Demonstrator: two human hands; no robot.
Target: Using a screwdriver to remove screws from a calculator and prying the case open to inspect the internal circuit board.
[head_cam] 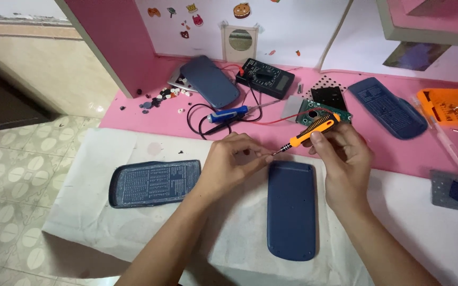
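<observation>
Above the blue plastic calculator shell's [291, 209] top edge: right hand [345, 159] grips orange-black screwdriver [309, 132], left hand [231, 161] pinches its tip; white cloth [133, 222] around lies open.

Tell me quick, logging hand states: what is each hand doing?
Left hand: closed, fingertips pinching at the screwdriver's tip.
Right hand: closed, holding the orange screwdriver over the blue calculator back.

Both forearms reach forward, left hand [228, 161] pinching at its fingers, right hand [343, 156] curled closed.
</observation>
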